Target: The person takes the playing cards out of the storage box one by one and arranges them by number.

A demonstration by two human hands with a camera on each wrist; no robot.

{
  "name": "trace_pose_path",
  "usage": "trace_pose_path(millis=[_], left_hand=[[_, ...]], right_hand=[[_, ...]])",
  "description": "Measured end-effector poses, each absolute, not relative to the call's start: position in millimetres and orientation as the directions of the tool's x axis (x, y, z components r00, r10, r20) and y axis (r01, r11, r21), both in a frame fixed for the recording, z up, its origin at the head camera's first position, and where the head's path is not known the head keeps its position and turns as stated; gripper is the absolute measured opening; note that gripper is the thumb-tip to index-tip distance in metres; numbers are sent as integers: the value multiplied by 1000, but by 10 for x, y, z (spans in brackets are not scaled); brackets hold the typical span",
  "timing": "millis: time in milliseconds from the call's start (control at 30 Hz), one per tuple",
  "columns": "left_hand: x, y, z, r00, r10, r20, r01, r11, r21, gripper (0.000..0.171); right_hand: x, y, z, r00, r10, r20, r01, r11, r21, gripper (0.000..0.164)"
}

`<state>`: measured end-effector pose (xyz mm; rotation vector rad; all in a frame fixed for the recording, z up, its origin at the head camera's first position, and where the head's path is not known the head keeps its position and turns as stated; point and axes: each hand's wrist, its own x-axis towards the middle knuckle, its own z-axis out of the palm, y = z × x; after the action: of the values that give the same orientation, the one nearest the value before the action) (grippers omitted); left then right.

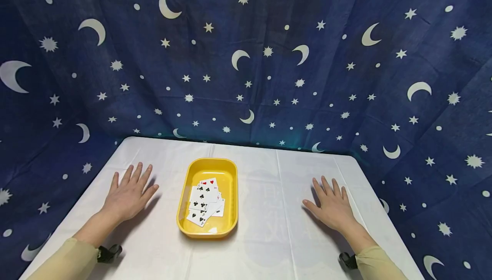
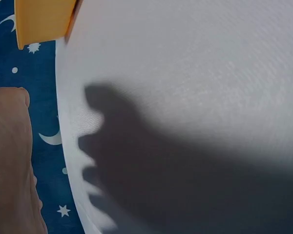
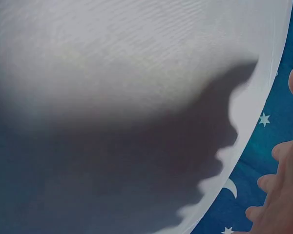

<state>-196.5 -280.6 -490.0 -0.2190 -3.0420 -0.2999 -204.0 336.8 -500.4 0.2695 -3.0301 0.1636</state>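
A yellow plastic tray (image 1: 233, 203) stands left of the middle of the white-covered table. Inside it lie several overlapping playing cards (image 1: 202, 197), face up, with clubs, spades and red hearts showing. My left hand (image 1: 127, 194) is held over the table to the left of the tray, palm down, fingers spread and holding nothing. To the right, farther from the tray, my right hand (image 1: 331, 205) hovers in the same way, fingers straight. In the left wrist view a corner of the tray (image 2: 44, 22) shows at the top; the cards are hidden there.
The white tablecloth (image 1: 261, 246) carries the shadows of both hands. Behind and beside the table hangs a dark blue curtain (image 1: 269, 113) with moons and stars. A black wrist strap piece (image 1: 109, 253) hangs under the left sleeve, and another black piece (image 1: 348, 260) under the right.
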Motion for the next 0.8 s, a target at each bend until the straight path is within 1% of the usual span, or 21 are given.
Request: trace_pose_path(millis=[300, 800], left_hand=[[-1969, -2813, -4812, -987, 134, 89, 151, 959, 238, 81], [-1944, -2657, -4636, -983, 157, 99, 185, 889, 420, 77]], right_hand=[[-2076, 3290, -4915, -972, -206, 113, -218, 971, -99, 96], [-2240, 2811, -4766, -939, -304, 162, -322, 941, -101, 96]])
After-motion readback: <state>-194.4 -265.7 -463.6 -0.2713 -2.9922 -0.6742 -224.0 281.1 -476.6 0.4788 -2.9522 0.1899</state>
